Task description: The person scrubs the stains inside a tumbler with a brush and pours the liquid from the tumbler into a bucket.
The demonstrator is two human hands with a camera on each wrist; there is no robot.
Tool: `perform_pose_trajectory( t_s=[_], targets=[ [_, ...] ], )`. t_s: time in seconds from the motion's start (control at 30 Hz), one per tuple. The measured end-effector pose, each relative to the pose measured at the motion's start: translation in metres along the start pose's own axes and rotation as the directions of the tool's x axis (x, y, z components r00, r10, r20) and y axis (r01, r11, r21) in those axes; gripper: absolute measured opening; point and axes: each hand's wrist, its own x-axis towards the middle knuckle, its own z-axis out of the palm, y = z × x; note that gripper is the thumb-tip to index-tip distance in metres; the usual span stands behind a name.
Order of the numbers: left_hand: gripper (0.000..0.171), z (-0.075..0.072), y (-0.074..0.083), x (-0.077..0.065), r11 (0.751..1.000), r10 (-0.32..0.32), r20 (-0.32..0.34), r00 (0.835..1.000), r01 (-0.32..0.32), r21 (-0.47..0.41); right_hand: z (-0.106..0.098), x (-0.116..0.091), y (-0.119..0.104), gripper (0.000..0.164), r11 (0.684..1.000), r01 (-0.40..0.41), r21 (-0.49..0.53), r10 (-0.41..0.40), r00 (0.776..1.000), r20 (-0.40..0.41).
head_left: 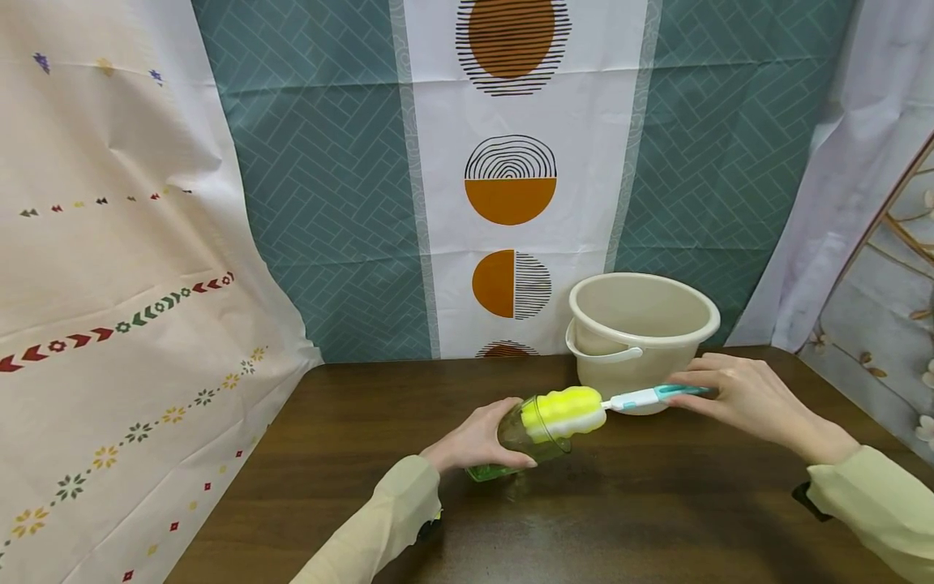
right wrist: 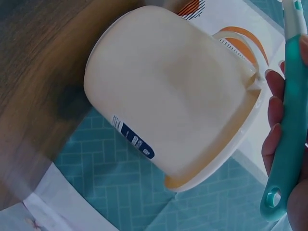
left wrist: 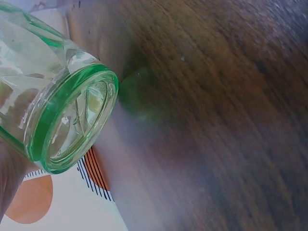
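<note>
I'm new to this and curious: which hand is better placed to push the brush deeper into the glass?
Probably the right hand: it holds the brush handle, and the yellow sponge head sits partly inside the tilted glass. The left hand grips the glass, so it seems better suited to steadying.

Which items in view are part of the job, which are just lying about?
In the job:
- green glass, tilted in the left grip
- sponge brush, in the right grip, its yellow-and-white head partly in the glass's mouth

Apparently just around:
- cream bucket, held by neither grip
- patterned backdrop
</note>
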Motion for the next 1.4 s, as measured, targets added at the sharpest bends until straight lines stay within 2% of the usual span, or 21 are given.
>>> perform_pose_trajectory(
  t_s=[0.23, 0.37, 0.53, 0.7, 0.93, 1.17, 1.4],
  targets=[
    [0.083, 0.000, 0.001, -0.001, 1.000, 0.001, -0.001, 1.000, -0.001, -0.005, 0.003, 0.002, -0.004, 0.024, 0.999, -0.031, -0.014, 0.032, 0.999, 0.028],
    [0.082, 0.000, 0.002, 0.001, 1.000, 0.021, 0.011, 1.000, -0.021, 0.005, 0.005, 0.003, -0.004, 0.024, 1.000, 0.002, -0.017, -0.002, 1.000, 0.031],
    [0.083, 0.001, 0.003, 0.000, 1.000, -0.002, 0.027, 1.000, 0.001, 0.005, 0.010, 0.005, -0.007, 0.025, 0.999, 0.052, -0.009, -0.052, 0.998, 0.026],
    [0.087, 0.001, 0.005, -0.001, 1.000, -0.017, 0.029, 0.999, 0.016, 0.027, 0.014, 0.004, -0.009, 0.034, 0.999, 0.053, -0.001, -0.053, 0.998, 0.038],
    [0.091, 0.000, 0.006, -0.002, 0.998, -0.031, 0.037, 0.999, 0.029, 0.048, 0.017, 0.003, -0.012, 0.032, 0.998, 0.063, 0.003, -0.063, 0.997, 0.039],
    [0.086, 0.000, 0.004, 0.000, 0.998, 0.011, 0.024, 1.000, -0.012, 0.064, 0.023, 0.003, -0.016, 0.031, 0.998, 0.065, 0.026, -0.067, 0.996, 0.054],
    [0.083, 0.001, 0.002, 0.002, 0.999, 0.019, 0.020, 1.000, -0.020, 0.050, 0.033, 0.003, -0.020, 0.031, 0.992, 0.108, 0.060, -0.109, 0.994, 0.016]
  ],
)
